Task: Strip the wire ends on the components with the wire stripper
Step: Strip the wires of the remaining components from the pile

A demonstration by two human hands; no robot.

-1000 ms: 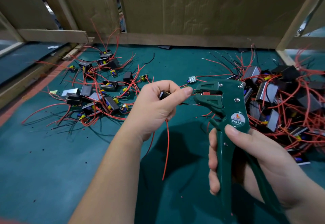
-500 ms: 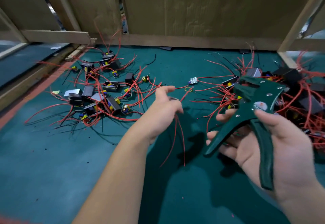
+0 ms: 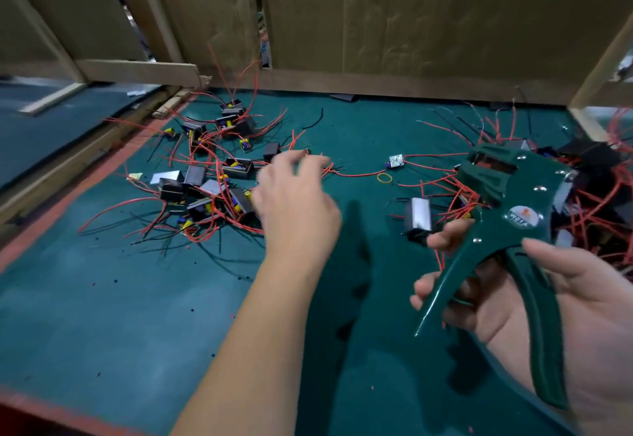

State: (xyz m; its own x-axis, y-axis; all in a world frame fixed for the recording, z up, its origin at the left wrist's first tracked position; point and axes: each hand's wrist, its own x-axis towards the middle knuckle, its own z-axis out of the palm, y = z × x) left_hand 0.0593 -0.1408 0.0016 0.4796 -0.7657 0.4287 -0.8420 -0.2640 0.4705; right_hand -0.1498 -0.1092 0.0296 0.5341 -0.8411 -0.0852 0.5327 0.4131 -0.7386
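Both hands are parting after a strip: the left hand [image 3: 294, 202], now empty and loose-fingered, is reaching over the likely finished components [image 3: 212, 192] just beyond it, while the right hand [image 3: 561, 302] is gripping the wire stripper [image 3: 513, 216], handles sprung apart, beside the waiting heap [image 3: 599, 196].

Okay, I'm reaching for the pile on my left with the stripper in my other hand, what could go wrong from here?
1. The left pile is one red tangle, so the left hand may drag several components along instead of lifting a single one.
2. The wire stripper sits in the right hand with its handles spread and its head close over the right pile; it could snag loose wires there.
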